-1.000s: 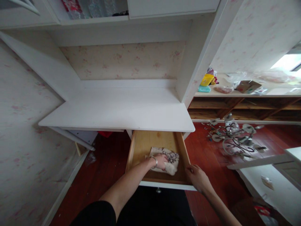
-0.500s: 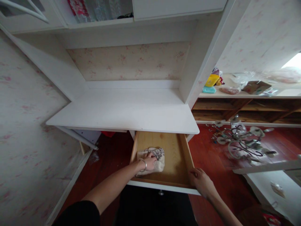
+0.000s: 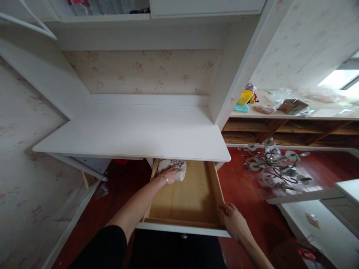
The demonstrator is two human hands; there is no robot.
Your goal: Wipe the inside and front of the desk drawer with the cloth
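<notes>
A wooden drawer stands pulled out from under a white desk top. My left hand lies flat on a pale patterned cloth at the drawer's far left corner, partly under the desk edge; its fingers press down on the cloth. A bracelet sits on that wrist. My right hand grips the drawer's front right corner, fingers curled over the rim.
A chandelier-like metal fixture lies on the red wooden floor to the right. Behind it runs a wooden shelf with a cardboard box and yellow and teal items on top. A white cabinet piece stands at the lower right.
My left hand slid the cloth from the drawer's front middle to the left, then to its far left corner under the desk edge. My right hand stayed on the front right corner.
</notes>
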